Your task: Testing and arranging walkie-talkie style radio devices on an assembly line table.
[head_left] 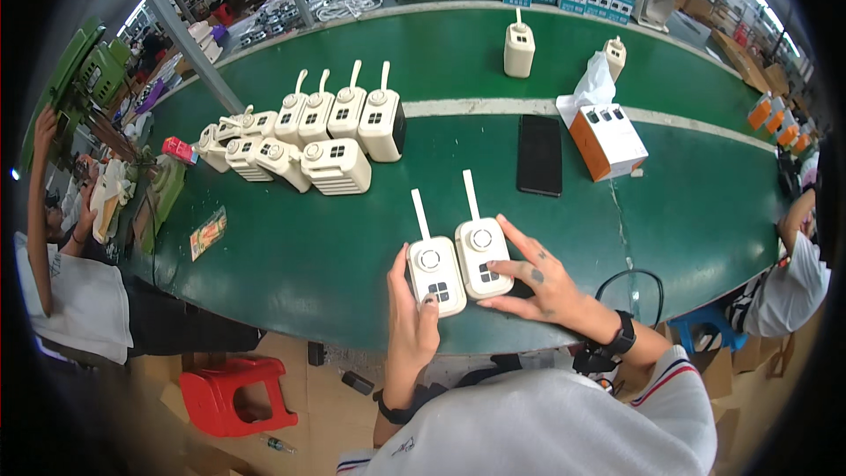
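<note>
Green bench (308, 251): the work lies at its near edge, in front of the wearer. Cluster of cream devices (336, 167) stands off to the left, well apart from the hands.

Two more cream devices sit side by side between the hands, faces up: the left unit (449, 271) and the right unit (471, 248), the latter set a little farther out. Long axes run away from the wearer, far ends leaning slightly left, nearly parallel. Each strap (419, 214) points outward from the far end; round grille next, button panel at the near end.

Left hand (411, 328) grips the left unit, fingers along its outer side, thumb at the panel. Right hand (548, 289) is closed loosely round the right unit, one fingertip on its panel (whether pressing or only resting, cannot tell).

Technique, my judgement: brace each body by its sides, press one button squarely at a time, and keep fingers off the grilles.

Smallest: the dark button panel (443, 286) on the left unit, partly hidden by the thumb.
</note>
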### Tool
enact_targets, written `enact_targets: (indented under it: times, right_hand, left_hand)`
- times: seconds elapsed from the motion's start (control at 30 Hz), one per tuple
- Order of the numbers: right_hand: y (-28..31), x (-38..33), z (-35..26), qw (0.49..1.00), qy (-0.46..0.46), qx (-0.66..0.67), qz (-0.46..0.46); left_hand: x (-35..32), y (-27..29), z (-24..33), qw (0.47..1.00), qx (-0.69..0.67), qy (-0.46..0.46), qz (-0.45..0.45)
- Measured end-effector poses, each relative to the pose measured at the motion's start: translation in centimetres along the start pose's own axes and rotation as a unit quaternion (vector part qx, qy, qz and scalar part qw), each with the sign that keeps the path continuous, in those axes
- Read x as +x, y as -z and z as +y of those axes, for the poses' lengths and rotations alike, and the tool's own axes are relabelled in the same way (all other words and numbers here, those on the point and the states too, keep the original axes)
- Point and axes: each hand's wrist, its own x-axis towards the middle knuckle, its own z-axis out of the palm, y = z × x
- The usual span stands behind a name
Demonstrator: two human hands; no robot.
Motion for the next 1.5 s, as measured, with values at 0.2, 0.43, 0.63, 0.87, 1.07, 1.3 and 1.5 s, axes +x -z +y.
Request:
enact_targets:
  times: [0.2,0.43,0.63,0.87,1.07,1.3,1.5]
  right_hand:
    - [-1.2,-0.8,0.6,1.000,0.005,-0.005,0.017]
    - [-1.0,-1.0,0.2,1.000,-0.006,-0.007,0.016]
    - [-0.7,-0.7,-0.5,0.999,-0.008,-0.035,-0.011]
    - [-0.7,-0.6,-1.1,0.999,-0.023,-0.022,0.004]
    - [-0.7,-0.7,-0.9,1.000,-0.023,-0.017,0.009]
    - [-0.8,-0.9,-0.9,0.999,-0.018,-0.020,0.018]
    - [-1.0,-0.9,-0.8,0.999,-0.024,-0.020,0.016]
  left_hand:
    - [0.2,0.2,0.0,1.000,-0.001,0.011,-0.002]
    - [0.2,0.1,-0.2,1.000,0.019,-0.024,-0.006]
    - [-0.2,0.0,0.1,1.000,-0.011,0.014,-0.005]
    - [-0.2,0.1,0.3,1.000,0.005,0.020,0.003]
    - [0.0,-0.1,0.4,1.000,0.003,0.020,0.002]
    - [-0.1,0.0,0.3,1.000,0.007,0.013,0.001]
    - [0.0,0.1,0.0,1.000,0.002,0.011,-0.001]
